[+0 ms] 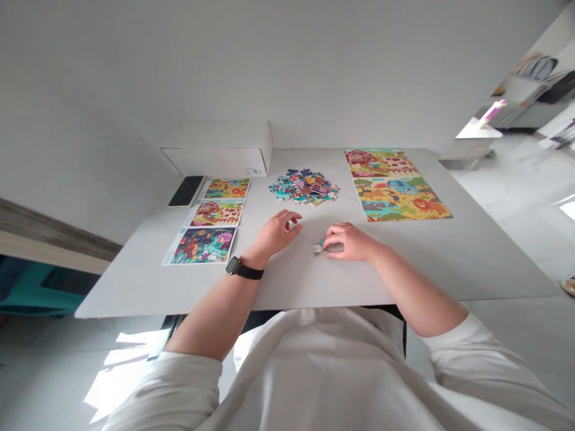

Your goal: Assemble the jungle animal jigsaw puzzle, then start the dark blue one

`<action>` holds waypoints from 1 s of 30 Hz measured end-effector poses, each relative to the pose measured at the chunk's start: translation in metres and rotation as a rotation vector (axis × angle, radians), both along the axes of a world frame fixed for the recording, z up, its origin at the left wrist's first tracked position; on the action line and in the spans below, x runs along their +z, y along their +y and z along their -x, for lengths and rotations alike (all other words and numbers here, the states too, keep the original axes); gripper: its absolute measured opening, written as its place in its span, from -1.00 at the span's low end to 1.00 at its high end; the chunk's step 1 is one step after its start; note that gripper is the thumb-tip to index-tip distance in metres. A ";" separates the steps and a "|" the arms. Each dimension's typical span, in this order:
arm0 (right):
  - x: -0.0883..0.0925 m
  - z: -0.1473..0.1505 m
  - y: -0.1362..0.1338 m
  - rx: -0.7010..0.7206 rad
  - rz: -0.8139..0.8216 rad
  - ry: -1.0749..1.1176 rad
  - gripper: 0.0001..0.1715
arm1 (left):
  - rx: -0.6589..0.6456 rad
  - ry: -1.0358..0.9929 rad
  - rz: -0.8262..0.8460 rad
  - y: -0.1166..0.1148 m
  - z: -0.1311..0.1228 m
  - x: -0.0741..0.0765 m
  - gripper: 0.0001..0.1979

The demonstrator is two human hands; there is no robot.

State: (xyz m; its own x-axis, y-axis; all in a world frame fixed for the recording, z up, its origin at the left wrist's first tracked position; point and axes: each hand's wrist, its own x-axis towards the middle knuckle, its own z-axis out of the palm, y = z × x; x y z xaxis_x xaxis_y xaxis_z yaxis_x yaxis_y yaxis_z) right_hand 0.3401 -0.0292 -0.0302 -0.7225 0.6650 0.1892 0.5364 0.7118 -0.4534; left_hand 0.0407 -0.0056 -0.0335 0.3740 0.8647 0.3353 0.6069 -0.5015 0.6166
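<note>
puzzle piece (318,248), seemingly light and stiff, is suiting an edge grip; right hand (354,241) is pinching it, left hand (275,232) is curling, fingers apart.

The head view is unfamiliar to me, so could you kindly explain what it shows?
There is no machine: a head-worn camera looks forward and down at a person's bare hands over a white table. The right hand pinches what looks like a small puzzle piece; the left hand shows nothing held. Beyond them lies a heap of puzzle pieces. To the left are three printed pictures, a phone and a white box; to the right, two larger pictures.
</note>
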 end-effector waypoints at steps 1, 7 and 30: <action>0.000 0.000 0.000 0.004 -0.001 0.003 -0.81 | -0.001 -0.001 -0.003 0.000 0.000 -0.001 -0.71; 0.004 0.001 0.000 -0.010 -0.023 0.096 -0.83 | 0.000 0.010 -0.009 0.001 -0.001 -0.005 -0.73; 0.024 0.040 0.123 -0.630 0.045 -0.405 -0.16 | 0.222 0.452 0.037 0.120 -0.012 0.006 -0.10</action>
State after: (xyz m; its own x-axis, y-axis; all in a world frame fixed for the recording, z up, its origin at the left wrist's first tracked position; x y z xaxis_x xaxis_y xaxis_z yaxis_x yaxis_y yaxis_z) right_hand 0.3003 0.0939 -0.0062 -0.2093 0.9767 -0.0479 0.9674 0.1997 -0.1559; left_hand 0.0527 0.1144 -0.0271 0.2808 0.9481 0.1493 0.9068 -0.3130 0.2822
